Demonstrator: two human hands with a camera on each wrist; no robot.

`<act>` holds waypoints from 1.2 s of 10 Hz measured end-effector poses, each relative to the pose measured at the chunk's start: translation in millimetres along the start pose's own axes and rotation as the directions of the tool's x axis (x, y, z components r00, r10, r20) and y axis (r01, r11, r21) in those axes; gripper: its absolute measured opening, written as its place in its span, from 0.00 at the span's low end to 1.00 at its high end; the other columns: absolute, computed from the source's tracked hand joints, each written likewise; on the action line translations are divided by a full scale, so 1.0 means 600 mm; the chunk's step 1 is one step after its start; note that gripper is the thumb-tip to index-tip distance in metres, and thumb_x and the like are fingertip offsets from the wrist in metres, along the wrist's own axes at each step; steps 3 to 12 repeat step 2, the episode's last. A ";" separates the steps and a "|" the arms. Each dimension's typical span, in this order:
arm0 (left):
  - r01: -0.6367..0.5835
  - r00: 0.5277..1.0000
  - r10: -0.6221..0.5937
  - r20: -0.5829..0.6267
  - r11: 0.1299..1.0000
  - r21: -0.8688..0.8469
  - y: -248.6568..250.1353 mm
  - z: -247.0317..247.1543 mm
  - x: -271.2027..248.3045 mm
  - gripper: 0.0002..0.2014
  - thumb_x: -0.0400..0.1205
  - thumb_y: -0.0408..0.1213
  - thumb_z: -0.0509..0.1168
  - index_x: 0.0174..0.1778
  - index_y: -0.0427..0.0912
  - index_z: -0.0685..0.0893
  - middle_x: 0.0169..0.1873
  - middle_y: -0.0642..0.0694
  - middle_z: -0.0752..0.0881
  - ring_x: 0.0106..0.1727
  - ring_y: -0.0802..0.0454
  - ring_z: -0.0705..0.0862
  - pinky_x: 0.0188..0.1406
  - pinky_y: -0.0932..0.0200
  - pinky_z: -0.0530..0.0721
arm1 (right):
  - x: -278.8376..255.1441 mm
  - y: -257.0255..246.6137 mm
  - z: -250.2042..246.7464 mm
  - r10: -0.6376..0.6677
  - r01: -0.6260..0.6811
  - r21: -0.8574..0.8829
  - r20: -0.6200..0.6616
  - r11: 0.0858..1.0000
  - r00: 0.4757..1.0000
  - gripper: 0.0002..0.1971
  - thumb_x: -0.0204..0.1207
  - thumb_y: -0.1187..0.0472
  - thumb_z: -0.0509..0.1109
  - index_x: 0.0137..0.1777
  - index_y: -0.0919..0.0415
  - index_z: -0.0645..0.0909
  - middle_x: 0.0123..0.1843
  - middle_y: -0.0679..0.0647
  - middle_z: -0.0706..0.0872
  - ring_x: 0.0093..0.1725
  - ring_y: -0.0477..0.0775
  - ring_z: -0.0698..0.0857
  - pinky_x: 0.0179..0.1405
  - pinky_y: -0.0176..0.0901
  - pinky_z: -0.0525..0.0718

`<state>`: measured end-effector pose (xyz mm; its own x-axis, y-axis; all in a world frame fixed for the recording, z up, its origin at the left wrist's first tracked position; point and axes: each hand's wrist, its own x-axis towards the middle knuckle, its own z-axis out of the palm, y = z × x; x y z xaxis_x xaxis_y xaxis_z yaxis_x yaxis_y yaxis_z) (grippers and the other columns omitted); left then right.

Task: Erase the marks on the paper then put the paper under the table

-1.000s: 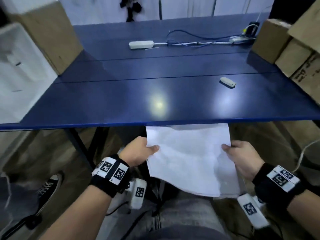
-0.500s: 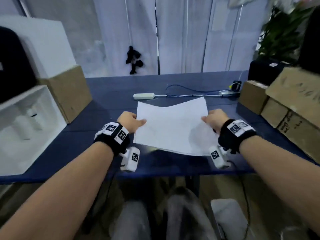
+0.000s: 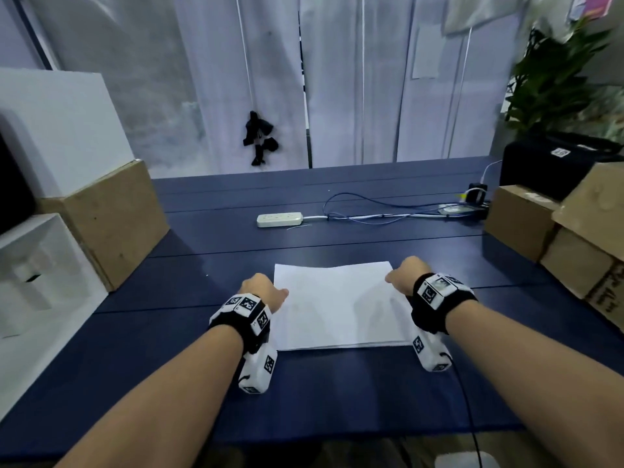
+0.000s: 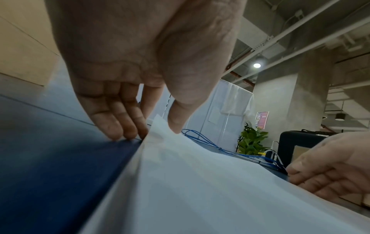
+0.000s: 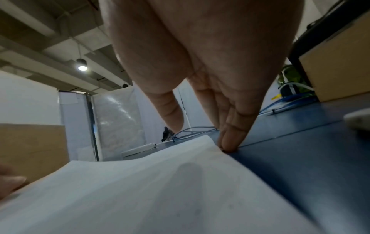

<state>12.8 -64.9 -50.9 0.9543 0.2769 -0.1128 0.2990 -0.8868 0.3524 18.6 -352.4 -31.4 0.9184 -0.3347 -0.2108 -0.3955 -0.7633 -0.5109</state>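
Observation:
A white sheet of paper (image 3: 337, 305) lies on the blue table (image 3: 169, 349), with only faint grey marks showing on it. My left hand (image 3: 261, 292) holds its left edge, thumb (image 4: 176, 123) on top and fingers (image 4: 124, 129) down on the table beside the raised edge. At the far right corner, my right hand (image 3: 401, 276) touches the edge with straight fingertips (image 5: 230, 142) while its thumb (image 5: 172, 115) hovers just above the sheet. A whitish eraser (image 5: 358, 121) sits on the table right of that hand; my right wrist hides it in the head view.
A white power strip (image 3: 279, 219) and blue cables (image 3: 371, 211) lie beyond the paper. Cardboard boxes stand at the left (image 3: 111, 224) and right (image 3: 526, 221) sides. A white box (image 3: 30, 265) sits at the left edge, and a black case (image 3: 553, 163) with a plant behind it at the back right.
Both hands lifted the paper from below the table's front edge and brought it down onto the tabletop. The head view rose with it.

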 end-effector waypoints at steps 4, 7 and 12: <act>-0.023 1.000 0.024 0.006 0.999 -0.035 -0.003 -0.027 -0.003 0.20 0.78 0.57 0.67 0.33 0.42 0.81 0.38 0.45 0.87 0.37 0.47 0.84 0.30 0.60 0.76 | -0.029 0.018 -0.015 -0.074 0.075 0.035 -0.037 0.997 0.997 0.19 0.80 0.60 0.67 0.66 0.70 0.80 0.62 0.65 0.86 0.59 0.66 0.85 0.52 0.46 0.81; -0.023 1.000 0.024 0.006 0.999 -0.035 -0.003 -0.027 -0.003 0.20 0.78 0.57 0.67 0.33 0.42 0.81 0.38 0.45 0.87 0.37 0.47 0.84 0.30 0.60 0.76 | -0.029 0.018 -0.015 -0.074 0.075 0.035 -0.037 0.997 0.997 0.19 0.80 0.60 0.67 0.66 0.70 0.80 0.62 0.65 0.86 0.59 0.66 0.85 0.52 0.46 0.81; -0.023 1.000 0.024 0.006 0.999 -0.035 -0.003 -0.027 -0.003 0.20 0.78 0.57 0.67 0.33 0.42 0.81 0.38 0.45 0.87 0.37 0.47 0.84 0.30 0.60 0.76 | -0.029 0.018 -0.015 -0.074 0.075 0.035 -0.037 0.997 0.997 0.19 0.80 0.60 0.67 0.66 0.70 0.80 0.62 0.65 0.86 0.59 0.66 0.85 0.52 0.46 0.81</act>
